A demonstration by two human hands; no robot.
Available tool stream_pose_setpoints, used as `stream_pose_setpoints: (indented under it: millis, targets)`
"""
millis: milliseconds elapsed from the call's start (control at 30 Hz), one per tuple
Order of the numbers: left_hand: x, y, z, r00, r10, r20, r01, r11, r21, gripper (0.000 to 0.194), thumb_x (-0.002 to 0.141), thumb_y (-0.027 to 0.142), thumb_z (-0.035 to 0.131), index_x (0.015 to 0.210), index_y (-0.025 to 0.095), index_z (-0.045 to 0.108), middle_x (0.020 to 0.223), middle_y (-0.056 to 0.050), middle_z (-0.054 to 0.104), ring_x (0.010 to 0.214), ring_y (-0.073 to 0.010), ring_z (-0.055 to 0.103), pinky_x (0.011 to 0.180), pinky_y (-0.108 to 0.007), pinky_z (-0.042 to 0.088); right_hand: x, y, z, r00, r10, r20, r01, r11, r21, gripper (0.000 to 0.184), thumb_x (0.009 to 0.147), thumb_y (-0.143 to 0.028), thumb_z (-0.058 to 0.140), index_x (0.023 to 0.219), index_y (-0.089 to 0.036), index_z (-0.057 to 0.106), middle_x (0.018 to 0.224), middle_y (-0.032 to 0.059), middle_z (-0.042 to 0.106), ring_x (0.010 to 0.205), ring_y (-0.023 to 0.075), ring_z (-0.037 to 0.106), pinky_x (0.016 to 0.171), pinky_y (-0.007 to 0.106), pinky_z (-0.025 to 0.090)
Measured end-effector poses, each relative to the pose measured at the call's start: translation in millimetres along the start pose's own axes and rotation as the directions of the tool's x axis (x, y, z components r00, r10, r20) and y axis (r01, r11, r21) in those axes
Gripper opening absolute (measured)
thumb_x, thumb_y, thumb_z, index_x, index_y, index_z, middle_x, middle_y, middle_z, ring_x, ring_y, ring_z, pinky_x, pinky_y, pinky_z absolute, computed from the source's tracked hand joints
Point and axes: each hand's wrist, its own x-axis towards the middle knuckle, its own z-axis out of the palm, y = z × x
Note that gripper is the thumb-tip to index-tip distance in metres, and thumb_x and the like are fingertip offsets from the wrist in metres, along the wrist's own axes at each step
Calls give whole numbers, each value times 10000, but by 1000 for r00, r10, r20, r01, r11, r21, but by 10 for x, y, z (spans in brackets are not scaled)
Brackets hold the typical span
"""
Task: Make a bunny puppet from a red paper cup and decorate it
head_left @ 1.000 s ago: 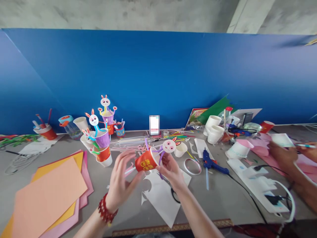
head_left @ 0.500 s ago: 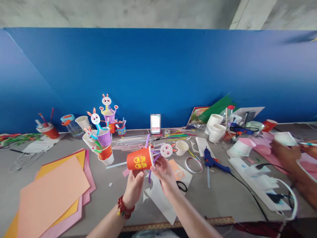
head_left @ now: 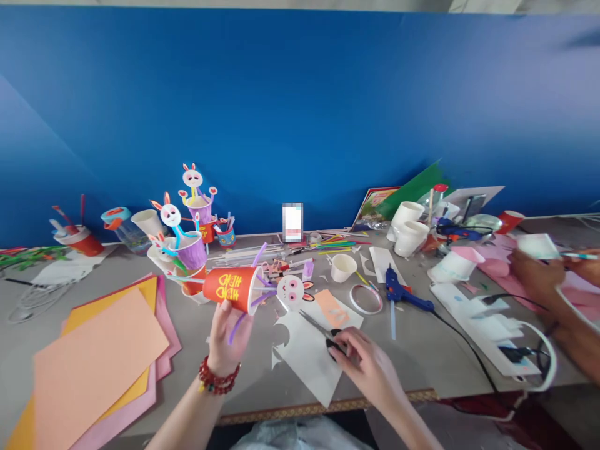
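My left hand (head_left: 232,334) is closed around a red paper cup (head_left: 229,289) with yellow characters, tilted on its side. Purple pipe cleaners (head_left: 260,255) stick out of the cup's mouth, along with a paper rabbit head (head_left: 290,290) that faces right. My right hand (head_left: 368,365) grips the black handles of a pair of scissors (head_left: 315,325), low over the table. The scissors' blades point up and left, above a white paper sheet (head_left: 312,369) with cut-out curves. An orange paper scrap (head_left: 332,307) lies beside the blades.
Finished rabbit cups (head_left: 190,253) stand at left behind coloured paper sheets (head_left: 98,350). At right are a tape roll (head_left: 366,299), a blue glue gun (head_left: 403,294) with its cord, and a power strip (head_left: 482,331). Another person's hands (head_left: 539,275) hold a white cup at far right.
My right hand has left the cup, moved down and right, and taken hold of the scissors. My left hand has carried the cup leftward. The view has tipped downward.
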Motion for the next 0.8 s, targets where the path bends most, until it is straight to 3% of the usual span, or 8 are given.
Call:
stream_pose_setpoints:
  millis: [67, 167, 433, 500, 567, 633, 700, 800]
  targets:
    - [11, 16, 1, 1000, -13, -18, 11, 994, -112, 446, 903, 582, 509, 1238, 306, 614, 1216, -64, 696, 1157, -285, 635, 961, -478, 527, -58, 167, -80, 999, -44, -10, 41, 980, -192, 176, 853, -347, 655, 990, -240, 633, 948, 74, 698, 678, 222, 657, 612, 335, 526]
    - [-11, 28, 31, 999, -41, -11, 37, 966, -257, 425, 899, 531, 554, 1253, 305, 614, 1178, -60, 717, 1174, -287, 628, 1013, -493, 503, -63, 275, -82, 997, -74, 31, 81, 939, -335, 194, 835, -297, 636, 1020, -248, 606, 1021, 82, 702, 814, 266, 711, 660, 351, 553]
    - [-70, 74, 31, 999, -52, 1, 49, 937, -347, 409, 915, 515, 530, 1228, 282, 655, 1197, -57, 725, 1216, -304, 610, 1066, -503, 467, 159, 189, -142, 984, 93, 154, -13, 890, -457, 62, 773, -182, 586, 804, -226, 555, 875, 57, 724, 717, 242, 706, 592, 289, 466]
    - [-94, 72, -1, 998, -61, -16, 51, 929, -365, 375, 917, 480, 545, 1212, 283, 665, 1186, -51, 732, 1185, -292, 633, 1051, -481, 481, 191, 208, -209, 961, 203, 188, -127, 928, -351, 32, 787, -219, 582, 794, -226, 551, 767, 32, 706, 657, 220, 685, 589, 280, 457]
    - [-113, 68, -31, 997, -76, -28, 60, 925, -376, 351, 912, 460, 565, 1198, 288, 673, 1169, -45, 740, 1152, -281, 653, 1029, -455, 500, 209, 263, -269, 910, 298, 287, -287, 954, -82, 115, 814, -325, 601, 811, -229, 538, 684, 4, 662, 610, 199, 661, 570, 270, 466]
    - [-118, 68, -53, 995, -95, -29, 77, 920, -384, 343, 898, 456, 593, 1188, 293, 677, 1147, -39, 748, 1120, -274, 670, 993, -427, 525, 221, 326, -315, 875, 307, 375, -414, 875, 249, 295, 792, -485, 663, 852, -225, 538, 696, -1, 639, 610, 185, 640, 555, 266, 484]
    - [-112, 74, -64, 993, -118, -19, 102, 915, -390, 354, 884, 461, 615, 1188, 289, 677, 1134, -40, 751, 1114, -281, 672, 969, -421, 539, 237, 354, -359, 882, 257, 394, -435, 764, 476, 477, 719, -618, 726, 891, -204, 566, 726, 13, 630, 593, 160, 596, 527, 260, 476]
    - [-98, 89, -66, 992, -127, -17, 111, 918, -381, 380, 875, 468, 629, 1201, 279, 670, 1113, -48, 754, 1118, -289, 670, 977, -424, 537, 279, 252, -455, 899, 189, 396, -403, 713, 574, 547, 718, -663, 738, 884, -156, 616, 650, 9, 595, 482, 91, 462, 437, 214, 366]
